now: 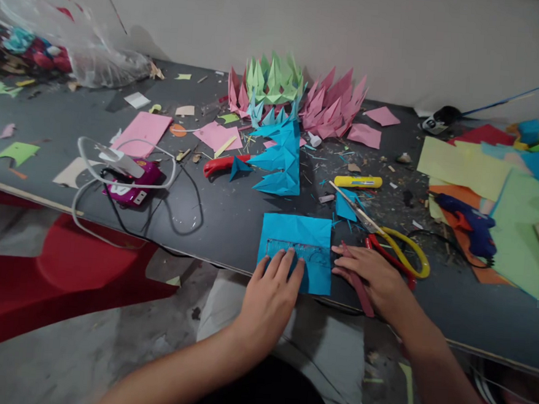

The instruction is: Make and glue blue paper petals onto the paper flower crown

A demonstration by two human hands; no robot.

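Note:
A blue paper sheet (pixel 298 227) lies near the table's front edge, with visible creases. Across it rests a clear ruler (pixel 314 255). My left hand (pixel 269 297) is spread flat, its fingertips pressing the ruler and paper down. Just right of the sheet, my right hand (pixel 379 283) is closed around a slim dark-pink tool (pixel 362 293); its exact kind I cannot make out. Beyond the sheet stands a spiky blue folded-paper piece (pixel 279 156). Beside my right hand lie scissors (pixel 404 251) with yellow handles.
Green (pixel 275 79) and pink (pixel 334 108) folded-paper pieces stand by the wall. A yellow tube (pixel 357 182), a blue glue gun (pixel 471 225) and coloured papers (pixel 466 166) lie to the right. A purple power adapter (pixel 136 186) with looping cables sits left. Paper scraps litter the table.

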